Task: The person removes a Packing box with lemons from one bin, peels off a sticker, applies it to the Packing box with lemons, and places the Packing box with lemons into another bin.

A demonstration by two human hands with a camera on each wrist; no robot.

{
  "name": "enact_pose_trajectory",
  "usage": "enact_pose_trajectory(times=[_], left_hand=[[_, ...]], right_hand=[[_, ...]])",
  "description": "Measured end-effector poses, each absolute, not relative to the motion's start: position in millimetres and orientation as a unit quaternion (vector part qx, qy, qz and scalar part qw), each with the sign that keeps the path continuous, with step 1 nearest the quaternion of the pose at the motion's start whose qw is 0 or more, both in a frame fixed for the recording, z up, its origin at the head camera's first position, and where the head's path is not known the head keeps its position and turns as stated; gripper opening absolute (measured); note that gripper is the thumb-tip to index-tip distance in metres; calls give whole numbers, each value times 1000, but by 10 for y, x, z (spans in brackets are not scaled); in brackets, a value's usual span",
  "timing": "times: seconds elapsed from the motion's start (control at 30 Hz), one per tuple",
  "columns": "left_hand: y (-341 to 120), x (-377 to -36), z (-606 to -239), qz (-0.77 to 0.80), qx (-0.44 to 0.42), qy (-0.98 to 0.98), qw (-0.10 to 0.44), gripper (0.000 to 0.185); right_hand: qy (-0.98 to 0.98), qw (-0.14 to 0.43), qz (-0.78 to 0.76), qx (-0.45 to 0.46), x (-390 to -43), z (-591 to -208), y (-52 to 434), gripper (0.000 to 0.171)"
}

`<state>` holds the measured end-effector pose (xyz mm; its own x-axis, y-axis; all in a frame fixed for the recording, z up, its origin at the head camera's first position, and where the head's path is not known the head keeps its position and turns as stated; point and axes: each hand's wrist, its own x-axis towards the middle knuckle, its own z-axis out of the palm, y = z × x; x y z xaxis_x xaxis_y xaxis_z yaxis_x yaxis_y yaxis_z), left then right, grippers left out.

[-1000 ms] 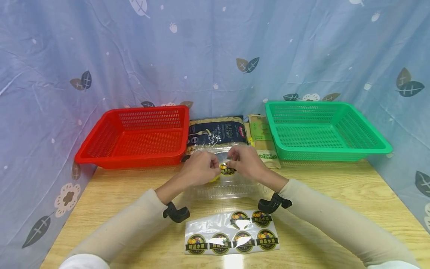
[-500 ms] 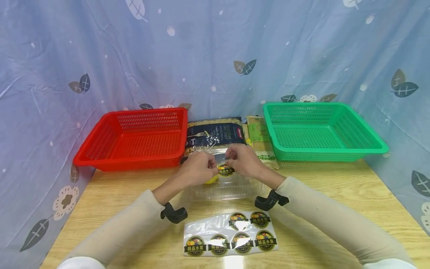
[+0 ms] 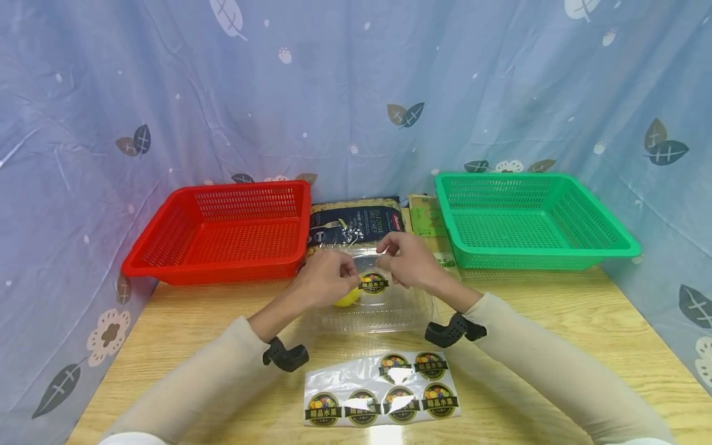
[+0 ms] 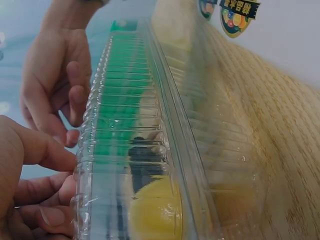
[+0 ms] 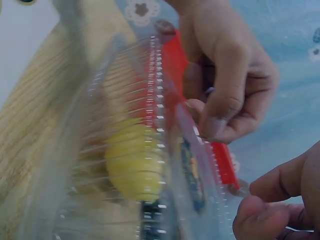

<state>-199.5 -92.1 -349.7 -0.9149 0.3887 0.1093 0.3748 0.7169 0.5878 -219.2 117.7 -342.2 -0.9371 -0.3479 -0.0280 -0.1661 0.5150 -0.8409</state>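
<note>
A clear plastic clamshell box [image 3: 367, 321] stands mid-table, with a lemon [image 5: 134, 162] visible inside through its ribbed wall. On its lid lies a round black fruit sticker [image 3: 372, 283] with gold lettering. My left hand [image 3: 328, 278] pinches at the sticker's left edge, fingers curled; in the left wrist view its fingertips [image 4: 70, 162] are right at the lid. Beyond the sticker's upper right, my right hand [image 3: 411, 262] hovers with loosely bent fingers and nothing between them. The right wrist view shows the sticker nearly edge-on.
A sheet with several more stickers [image 3: 361, 377] lies in front of the box. Behind it are a dark pasta bag [image 3: 356, 222] and a green-labelled bag [image 3: 427, 222]. The red basket [image 3: 222, 272] stands at left, the green basket [image 3: 545, 259] at right.
My right hand has come away from the sticker, rising slightly up and right, with its fingers loosened. The left hand stays at the sticker's left edge. The head view has shifted slightly.
</note>
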Motion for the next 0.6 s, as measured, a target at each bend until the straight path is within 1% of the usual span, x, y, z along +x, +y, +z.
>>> enact_pose_trajectory(times=[0.13, 0.37, 0.6], left_hand=[[-941, -1965, -3468, 313, 189, 931, 2, 16], [-1007, -1893, -3387, 326, 156, 932, 7, 13], [-1123, -1847, -3384, 330, 137, 934, -1, 10]], right_hand=[[858, 77, -489, -138, -2186, -3339, 1210, 22], [854, 31, -506, -120, -2178, -3221, 1289, 16], [835, 21, -537, -116, -2202, -3196, 1423, 17]])
